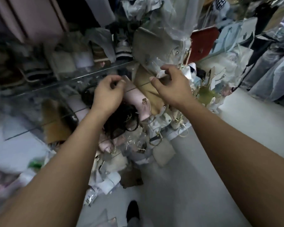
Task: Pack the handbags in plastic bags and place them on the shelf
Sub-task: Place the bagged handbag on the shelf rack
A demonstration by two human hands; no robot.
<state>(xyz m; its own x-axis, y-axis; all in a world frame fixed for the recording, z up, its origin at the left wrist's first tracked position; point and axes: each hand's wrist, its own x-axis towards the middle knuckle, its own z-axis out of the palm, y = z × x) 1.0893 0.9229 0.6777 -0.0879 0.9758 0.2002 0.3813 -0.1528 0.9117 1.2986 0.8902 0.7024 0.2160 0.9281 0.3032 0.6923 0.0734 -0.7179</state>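
Note:
A grey-beige handbag [146,46] hangs in front of me inside a clear plastic bag [175,22] that reaches up out of view. My left hand [108,94] and my right hand [169,86] are just below it, each pinching the plastic bag's lower edge. That edge shows as a thin taut line between them. A glass shelf [72,77] runs across the left, level with my left hand. Below my hands lie a pink handbag [138,102] and a tan handbag [147,90].
A heap of handbags, among them a black one [121,125], covers the floor under the shelf, mixed with crumpled plastic and paper [105,182]. A red handbag [202,45] and pale wrapped bags stand at the right. Bare grey floor [179,185] lies beneath my arms. My shoe [133,210] is at the bottom.

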